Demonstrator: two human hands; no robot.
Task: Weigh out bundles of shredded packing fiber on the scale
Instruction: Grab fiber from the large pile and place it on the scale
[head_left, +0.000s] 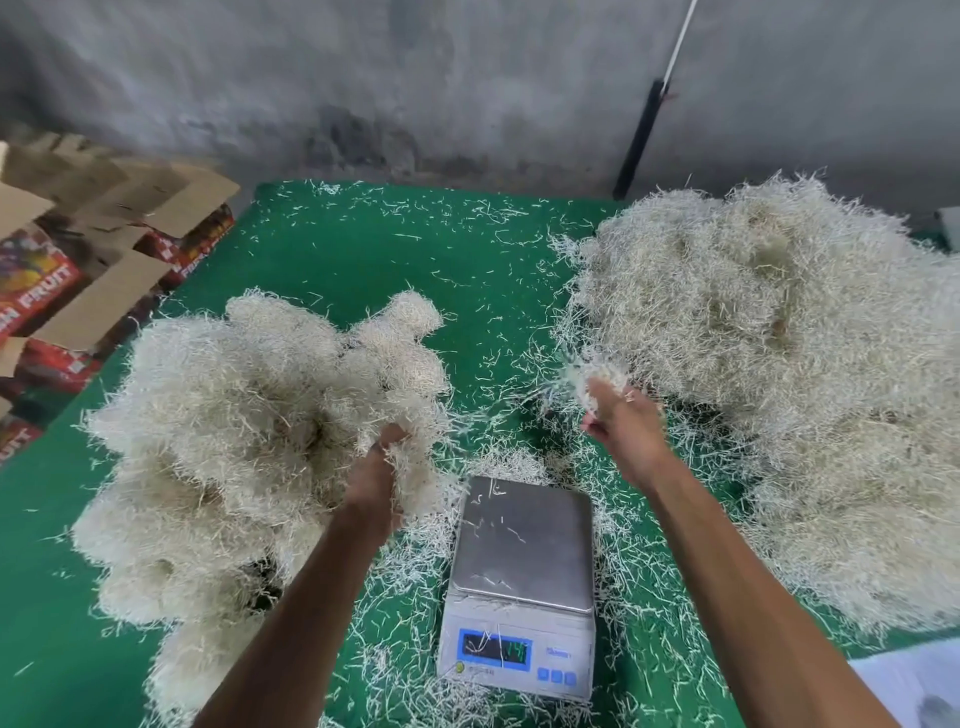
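Two heaps of shredded fiber are seen on the green tabletop (322, 244). The left heap (234, 441), made of several rounded clumps, runs along the left side from mid-table toward the near edge, long axis near-to-far. The right heap (779, 364) is larger and looser, filling the right side from the far right corner toward the near edge. Fiber is pale cream, in thin short strands, tangled; darker straw tones are noted inside the right heap. Loose strands are scattered over the whole cloth, thickest around the scale.

One scale (519, 587) is placed at the near edge, center, between the two heaps. Its steel platter carries only a few stray strands. Its blue display faces the near edge; digits cannot be read with certainty. Three small blue buttons are seen right of the display.

Left hand (376, 467): grip closed round a bundle (415, 415) at the right flank of the left heap, fingers buried in fiber. Right hand (621, 415): a small tuft (589, 376) is pinched between fingers, held above the cloth just beside the right heap's left edge; motion blur is noted there.

Printed cartons (62, 291) with open flaps are stacked off the left edge. A grey wall (415, 78) stands behind.
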